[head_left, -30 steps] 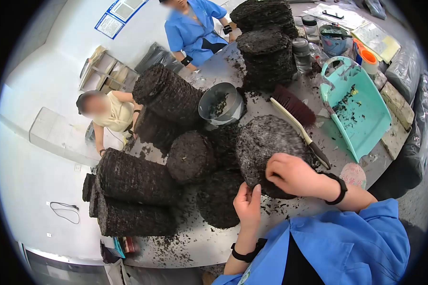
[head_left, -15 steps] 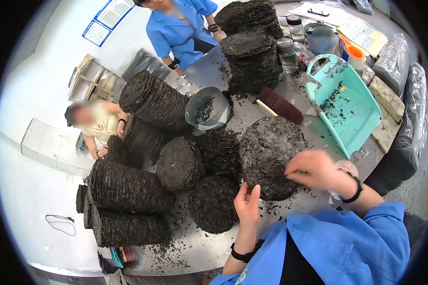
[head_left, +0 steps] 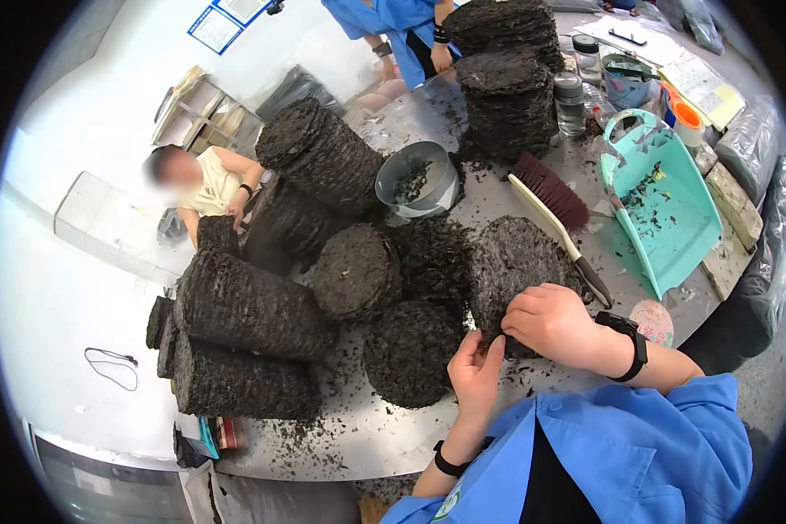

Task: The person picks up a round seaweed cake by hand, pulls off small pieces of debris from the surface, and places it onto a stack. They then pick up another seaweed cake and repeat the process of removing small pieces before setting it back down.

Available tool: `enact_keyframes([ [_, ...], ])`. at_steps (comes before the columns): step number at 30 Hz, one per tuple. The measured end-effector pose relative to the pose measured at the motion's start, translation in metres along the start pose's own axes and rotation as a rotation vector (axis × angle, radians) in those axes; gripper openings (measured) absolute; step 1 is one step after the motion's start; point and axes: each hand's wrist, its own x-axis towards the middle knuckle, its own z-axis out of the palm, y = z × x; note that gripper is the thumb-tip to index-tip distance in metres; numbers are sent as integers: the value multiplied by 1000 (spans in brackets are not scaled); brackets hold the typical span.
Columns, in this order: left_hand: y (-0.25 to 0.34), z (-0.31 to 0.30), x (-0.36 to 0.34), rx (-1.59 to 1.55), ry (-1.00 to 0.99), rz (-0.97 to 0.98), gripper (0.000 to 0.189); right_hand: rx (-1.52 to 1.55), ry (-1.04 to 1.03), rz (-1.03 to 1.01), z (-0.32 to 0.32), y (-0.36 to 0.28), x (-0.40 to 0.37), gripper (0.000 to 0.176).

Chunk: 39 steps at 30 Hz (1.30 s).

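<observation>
In front of me is a dark, round, flaky cake [head_left: 520,258] that looks like dried seaweed. My left hand [head_left: 476,374] grips its near left edge between thumb and fingers. My right hand [head_left: 555,327] lies over its near side, fingers bent in a pinch close to the left fingertips; whatever is in that pinch is too small to make out. To the left stands another round dark stack [head_left: 412,354], and behind it one with a pale speck on top [head_left: 355,272]. A brush [head_left: 555,196] with dark red bristles rests beyond the cake.
At the right is a turquoise dustpan [head_left: 672,231] with dark scraps. A grey round basin [head_left: 417,179] sits among the stacks. Farther back are lidded jars [head_left: 569,105] and a tall stack [head_left: 506,105]. Large stacks [head_left: 253,306] lie on the left. Two other people work across the table.
My right hand has come left and down to meet my left hand at the cake's near edge. The view has shifted, and the brush's handle now shows.
</observation>
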Motion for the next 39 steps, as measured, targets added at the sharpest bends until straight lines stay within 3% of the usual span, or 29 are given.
enact_keyframes([
  [4, 2, -3, 0, 14, -8, -26, 13, -101, -117, 20, -7, -5, 6, 8],
  [8, -3, -5, 7, -115, 40, -39, 16, 595, -115, 329, -53, 14, -1, 4],
  [10, -12, -14, 9, -285, 1, -89, 20, 1051, -40, 562, -87, 53, -37, 11],
  [11, -14, -15, 11, -291, 4, -84, 20, 1158, 56, 507, -103, 77, -55, 18],
  [12, -15, -15, 12, -348, 9, -122, 20, 1212, 164, 645, -121, 98, -73, 21],
  [13, -17, -15, 13, -405, 10, -162, 21, 902, 229, 861, -134, 138, -104, 17],
  [14, -20, -15, 13, -413, 0, -165, 21, 890, 234, 863, -136, 140, -112, 17],
  [17, -24, -9, 21, -450, -32, -217, 24, -213, 118, 763, -140, 138, -125, 30],
  [19, -20, -5, 16, -481, -24, -278, 26, 827, 352, 901, -113, 107, -106, 43],
  [20, -22, -6, 15, -474, -27, -284, 26, 1028, 300, 977, -93, 95, -100, 54],
  [21, -26, -7, 15, -475, -60, -263, 30, 1011, 193, 1056, -73, 88, -98, 61],
  [22, -27, -8, 16, -477, -89, -234, 35, 934, 181, 1004, -45, 90, -102, 64],
  [24, -22, -12, 15, -417, -64, -180, 41, 1222, 193, 945, -21, 79, -84, 66],
  [26, -9, -25, 17, -402, -149, -166, 44, 1200, 176, 898, -8, 73, -72, 67],
  [28, -7, -30, 15, -353, -50, -137, 38, 1177, 176, 860, -1, 60, -57, 68],
  [30, -10, -35, 15, -317, 19, -46, 34, -61, 74, 567, -14, 44, -30, 73],
  [31, -12, -36, 14, -283, 35, -12, 31, -231, 254, 381, -16, 37, -14, 56],
  [32, -15, -36, 14, -283, 27, -15, 31, -237, 257, 388, -19, 30, -2, 56],
  [34, -21, -35, 10, -245, 17, 4, 31, 277, 21, 193, -19, 14, 12, 28],
  [36, -15, -28, 7, -298, -6, -27, 31, 310, 83, 121, 5, -1, 24, 12],
  [39, -6, -25, 3, -362, -15, -40, 32, 271, 116, 74, 29, 1, 25, 14],
])
